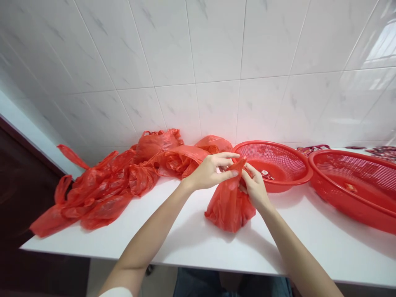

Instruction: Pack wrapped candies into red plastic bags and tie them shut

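A red plastic bag (230, 208) stands on the white table in front of me, its lower part bulging. Both hands are at its gathered top. My left hand (216, 168) pinches the upper edge between thumb and fingers from the left. On the other side, my right hand (254, 185) has its fingers closed round the bag's neck. What the bag contains is hidden by the plastic. Just behind my right hand sits a round red plastic basket (278, 165) with a small item (265, 175) at its bottom.
Several crumpled red plastic bags (108, 187) are heaped along the left and back of the white table (185, 243). A second red basket (355, 198) stands at the right, holding a small yellowish item (351, 188). Patterned things (385, 152) lie behind it by the tiled wall (216, 49).
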`<state>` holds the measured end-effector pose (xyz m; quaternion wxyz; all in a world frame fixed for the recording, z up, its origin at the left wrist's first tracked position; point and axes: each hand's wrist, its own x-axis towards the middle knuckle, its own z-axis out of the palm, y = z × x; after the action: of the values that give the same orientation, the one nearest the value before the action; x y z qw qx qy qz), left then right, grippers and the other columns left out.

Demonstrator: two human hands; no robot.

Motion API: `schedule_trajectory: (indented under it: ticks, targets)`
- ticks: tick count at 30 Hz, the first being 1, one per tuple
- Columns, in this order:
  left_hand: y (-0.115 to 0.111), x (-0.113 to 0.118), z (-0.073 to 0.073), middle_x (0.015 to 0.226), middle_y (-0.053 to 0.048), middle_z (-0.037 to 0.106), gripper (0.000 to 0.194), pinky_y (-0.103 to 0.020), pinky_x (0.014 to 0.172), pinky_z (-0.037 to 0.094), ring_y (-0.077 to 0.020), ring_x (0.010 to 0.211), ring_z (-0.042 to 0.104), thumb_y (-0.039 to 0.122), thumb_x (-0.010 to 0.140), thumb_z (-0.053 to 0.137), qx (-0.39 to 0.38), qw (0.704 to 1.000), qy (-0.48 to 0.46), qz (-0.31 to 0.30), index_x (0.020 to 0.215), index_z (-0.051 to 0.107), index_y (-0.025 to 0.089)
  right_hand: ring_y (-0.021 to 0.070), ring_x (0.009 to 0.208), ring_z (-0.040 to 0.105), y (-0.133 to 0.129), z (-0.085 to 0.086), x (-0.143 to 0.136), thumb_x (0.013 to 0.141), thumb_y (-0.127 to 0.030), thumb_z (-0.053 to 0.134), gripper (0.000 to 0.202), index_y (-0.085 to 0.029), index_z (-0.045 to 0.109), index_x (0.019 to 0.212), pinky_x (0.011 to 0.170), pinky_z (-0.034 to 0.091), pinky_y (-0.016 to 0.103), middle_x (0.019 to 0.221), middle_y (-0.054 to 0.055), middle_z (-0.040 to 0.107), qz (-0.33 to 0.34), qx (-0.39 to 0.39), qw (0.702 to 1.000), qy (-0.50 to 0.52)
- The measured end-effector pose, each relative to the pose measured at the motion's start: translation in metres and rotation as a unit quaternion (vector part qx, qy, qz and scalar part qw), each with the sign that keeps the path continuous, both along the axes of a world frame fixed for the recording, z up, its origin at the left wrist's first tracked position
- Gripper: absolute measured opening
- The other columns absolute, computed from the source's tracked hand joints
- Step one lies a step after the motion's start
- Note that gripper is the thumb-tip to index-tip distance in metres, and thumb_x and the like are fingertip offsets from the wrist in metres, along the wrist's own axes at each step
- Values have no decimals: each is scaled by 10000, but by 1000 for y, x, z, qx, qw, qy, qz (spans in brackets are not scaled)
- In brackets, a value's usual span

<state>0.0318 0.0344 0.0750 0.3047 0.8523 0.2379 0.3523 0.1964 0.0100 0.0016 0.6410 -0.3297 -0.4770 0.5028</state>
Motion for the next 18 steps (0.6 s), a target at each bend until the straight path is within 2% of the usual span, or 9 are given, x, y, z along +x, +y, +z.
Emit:
schedule_trajectory:
  ticks: [2, 4, 6, 8, 10, 13, 16, 18]
  targets:
    - [2, 7, -5, 901, -59, 728, 318, -316, 684, 467, -197, 822, 643, 366, 895, 640, 12, 998, 24, 53, 631, 616, 191, 66, 380, 282, -2, 0, 1, 823, -483, 719, 294, -236, 573, 759, 374, 221, 218, 491, -89, 427, 18, 10, 1000, -15]
    - [5, 11, -12, 665, -4, 618, 373, -304, 614, 411, -159, 649, 548, 409, 903, 616, 8, 994, 27, 105, 606, 541, 195, 79, 395, 327, -2, -1, 5, 843, -466, 691, 266, -232, 594, 763, 403, 287, 235, 511, -76, 463, 30, 30, 998, -37]
    - [9, 13, -18, 667, 15, 595, 309, -297, 632, 413, -154, 650, 530, 429, 872, 645, -9, 989, -1, 150, 681, 571, 198, 108, 474, 445, -2, -2, 9, 810, -395, 727, 194, -229, 625, 800, 486, 402, 258, 597, -52, 552, 31, 64, 994, -78]
    - [12, 14, -21, 783, 5, 650, 200, -294, 697, 443, -163, 729, 568, 392, 822, 689, -37, 984, -33, 170, 835, 639, 199, 152, 621, 562, -1, -4, 14, 760, -284, 749, 141, -232, 656, 852, 618, 487, 291, 717, -27, 631, 9, 117, 984, -136]
    - [14, 12, -22, 826, -8, 671, 175, -286, 708, 444, -161, 749, 574, 338, 797, 682, -77, 984, -36, 160, 889, 672, 189, 184, 741, 616, 1, -6, 18, 748, -186, 703, 134, -238, 667, 867, 723, 510, 318, 803, -12, 671, -39, 180, 964, -194]
    - [18, 9, -21, 629, 19, 557, 163, -255, 568, 347, -117, 587, 453, 288, 781, 634, -163, 982, 30, 96, 673, 637, 166, 200, 776, 634, 5, -11, 22, 756, -102, 601, 195, -244, 657, 878, 751, 512, 338, 837, 0, 682, -115, 273, 920, -255]
    - [20, 8, -22, 489, 64, 346, 275, -257, 488, 181, -73, 479, 247, 250, 717, 624, -293, 951, 86, 46, 495, 478, 174, 218, 831, 654, 8, -15, 24, 757, -53, 543, 265, -246, 636, 914, 768, 522, 354, 876, 21, 688, -151, 335, 879, -304]
    - [21, 9, -24, 467, 61, 336, 292, -263, 474, 158, -68, 456, 225, 258, 683, 598, -367, 925, 91, 30, 459, 427, 183, 229, 863, 668, 9, -17, 25, 766, -34, 524, 294, -247, 621, 944, 776, 530, 364, 894, 31, 695, -161, 354, 857, -338]
